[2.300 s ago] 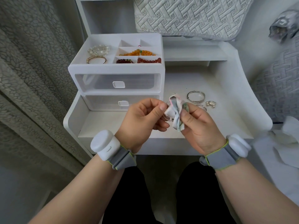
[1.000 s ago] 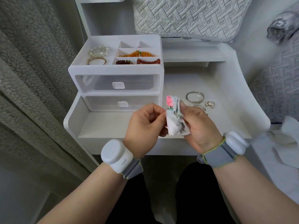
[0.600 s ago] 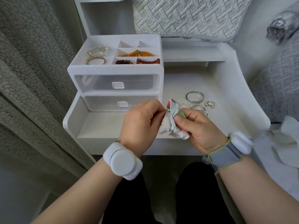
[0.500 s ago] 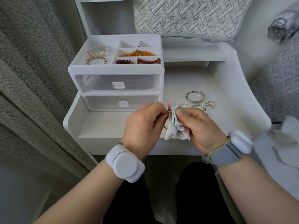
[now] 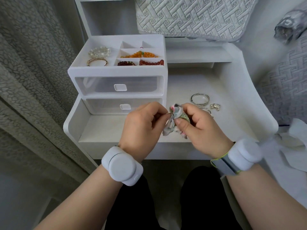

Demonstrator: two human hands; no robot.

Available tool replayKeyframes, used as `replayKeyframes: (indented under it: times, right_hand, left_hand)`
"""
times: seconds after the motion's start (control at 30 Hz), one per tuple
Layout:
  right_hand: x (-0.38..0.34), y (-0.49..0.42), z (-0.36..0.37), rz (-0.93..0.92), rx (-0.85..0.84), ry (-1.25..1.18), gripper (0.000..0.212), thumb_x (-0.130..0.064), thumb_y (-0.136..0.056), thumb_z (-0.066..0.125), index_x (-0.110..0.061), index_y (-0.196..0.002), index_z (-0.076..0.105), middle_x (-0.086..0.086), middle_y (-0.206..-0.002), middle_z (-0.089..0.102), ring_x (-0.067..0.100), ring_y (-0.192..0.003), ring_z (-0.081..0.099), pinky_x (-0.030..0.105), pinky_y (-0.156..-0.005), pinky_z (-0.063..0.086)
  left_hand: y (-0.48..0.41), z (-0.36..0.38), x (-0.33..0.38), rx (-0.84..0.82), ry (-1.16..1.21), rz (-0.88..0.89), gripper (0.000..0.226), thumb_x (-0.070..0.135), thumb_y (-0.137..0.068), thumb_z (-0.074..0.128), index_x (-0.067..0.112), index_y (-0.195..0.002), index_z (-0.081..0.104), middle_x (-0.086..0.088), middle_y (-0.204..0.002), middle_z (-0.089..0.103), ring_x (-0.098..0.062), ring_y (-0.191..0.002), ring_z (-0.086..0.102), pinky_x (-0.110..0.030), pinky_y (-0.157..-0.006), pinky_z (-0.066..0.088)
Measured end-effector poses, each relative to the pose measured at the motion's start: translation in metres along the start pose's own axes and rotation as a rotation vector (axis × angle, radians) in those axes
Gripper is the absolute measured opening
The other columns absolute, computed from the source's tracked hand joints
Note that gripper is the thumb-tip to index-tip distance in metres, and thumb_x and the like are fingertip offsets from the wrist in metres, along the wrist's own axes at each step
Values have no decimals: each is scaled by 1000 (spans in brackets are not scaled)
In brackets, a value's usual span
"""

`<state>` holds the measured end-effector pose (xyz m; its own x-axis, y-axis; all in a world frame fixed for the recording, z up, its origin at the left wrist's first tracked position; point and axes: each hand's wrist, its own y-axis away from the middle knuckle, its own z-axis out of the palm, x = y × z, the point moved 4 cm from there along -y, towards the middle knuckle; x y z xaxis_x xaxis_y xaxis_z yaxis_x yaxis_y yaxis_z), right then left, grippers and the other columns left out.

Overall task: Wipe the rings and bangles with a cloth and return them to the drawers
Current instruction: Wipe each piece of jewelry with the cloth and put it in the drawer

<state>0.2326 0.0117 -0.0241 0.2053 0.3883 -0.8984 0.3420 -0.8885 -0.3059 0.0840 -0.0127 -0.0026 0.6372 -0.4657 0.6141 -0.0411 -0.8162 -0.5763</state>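
Standing beside the white bedside table (image 5: 229, 83), I watch a seated person work with both hands just above its front edge. The left hand (image 5: 141, 125) has its fingers curled, thumb and fingertips pinching a thin metal hoop (image 5: 168, 113); only a short arc of it shows. The right hand (image 5: 201, 130) is also curled, gripping a bunched patterned cloth (image 5: 176, 114) that is pressed against the hoop. Each wrist carries one white puck-like device, two in all.

At one o'clock from the hands, loose pieces lie on the tabletop: one silver bangle (image 5: 199, 99) lying flat, a second bangle (image 5: 206, 110) half hidden behind the right knuckles, and a small cluster of rings (image 5: 215, 106) just beside them; how many rings I cannot tell.

At eleven o'clock stands a white organiser (image 5: 116, 72) with two drawers, the upper drawer (image 5: 99, 86) and lower drawer (image 5: 103, 106), both closed. Its open top tray holds five pieces: one pale bead bracelet (image 5: 99, 51), one gold bangle (image 5: 97, 62), one orange bead bracelet (image 5: 141, 54), one dark red bead bracelet (image 5: 126, 63) and one brighter red bead bracelet (image 5: 152, 62).

At twelve o'clock a quilted pillow (image 5: 191, 17) leans; a grey curtain (image 5: 33, 72) hangs at nine o'clock.
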Motion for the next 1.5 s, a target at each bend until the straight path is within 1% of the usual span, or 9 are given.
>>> replayKeyframes:
  times: [0.17, 0.3, 0.47, 0.7, 0.87, 1.0, 1.17, 1.37, 1.5]
  right_hand:
    - [-12, 0, -8, -272, 200, 662, 21, -25, -83, 53, -17, -65, 46, -9, -55, 41, 18, -52, 42, 33, -45, 37]
    - [-17, 2, -6, -372, 234, 825, 23, -25, -79, 50, -15, -59, 45, -10, -56, 38, 19, -50, 41, 27, -44, 30]
    - [-7, -3, -10, -288, 15, 498, 30, -30, -88, 48, -13, -65, 56, -6, -57, 58, 13, -54, 56, 36, -52, 46]
    - [1, -1, -2, -52, -56, -198, 33, -28, -90, 50, -20, -60, 60, -2, -44, 52, 9, -45, 49, 16, -53, 42]
    - [16, 1, 8, 107, -100, -610, 47, -56, -67, 72, -10, -75, 73, 23, -78, 60, 28, -76, 58, 34, -77, 47]
    - [15, 4, 13, 112, -168, -684, 42, -50, -67, 76, -16, -92, 75, 10, -82, 66, 30, -81, 45, 40, -79, 38]
    - [8, 6, 12, 59, -145, -605, 29, -51, -71, 71, -23, -75, 74, -8, -55, 58, 7, -53, 51, 20, -58, 46]
    - [3, 2, 9, 32, -58, -491, 54, -57, -73, 67, -3, -67, 67, 16, -50, 56, 27, -55, 53, 29, -65, 47]
    - [4, -2, 11, 77, -26, -471, 45, -57, -71, 67, -16, -53, 69, 23, -47, 58, 28, -43, 50, 30, -56, 42]
  left_hand:
    - [4, 5, 5, -70, 46, -46, 8, 22, -85, 66, 18, -78, 63, 5, -66, 62, -10, -59, 56, -27, -55, 47]
    - [6, 7, 5, -77, 88, -65, 9, 25, -84, 65, 19, -78, 62, 4, -66, 63, -13, -59, 59, -35, -56, 51]
    - [4, 4, 3, -116, 183, -92, 4, 17, -85, 66, 18, -81, 64, 2, -68, 65, -9, -58, 62, -34, -59, 55]
    - [3, 5, -2, -128, 384, -177, 15, 14, -84, 65, 26, -77, 62, 9, -59, 63, -7, -52, 61, -22, -56, 52]
    - [4, 11, -2, -86, 567, -267, 11, 7, -85, 62, 12, -76, 63, 1, -60, 64, -10, -49, 58, -21, -51, 49]
    - [6, 16, -9, -3, 732, -402, 14, 7, -87, 59, 8, -73, 61, -3, -59, 64, -18, -51, 57, -27, -49, 50]
    - [5, 17, -10, -33, 769, -429, 9, 15, -81, 62, 8, -75, 62, -7, -63, 65, -19, -53, 59, -28, -50, 51]
    - [5, 9, -3, -56, 467, -230, 12, 14, -83, 66, 25, -77, 65, -1, -67, 68, -20, -63, 65, -30, -61, 56]
    - [10, 11, 1, -40, 292, -119, 8, 19, -84, 63, 27, -80, 63, 5, -66, 66, -15, -63, 63, -32, -61, 54]
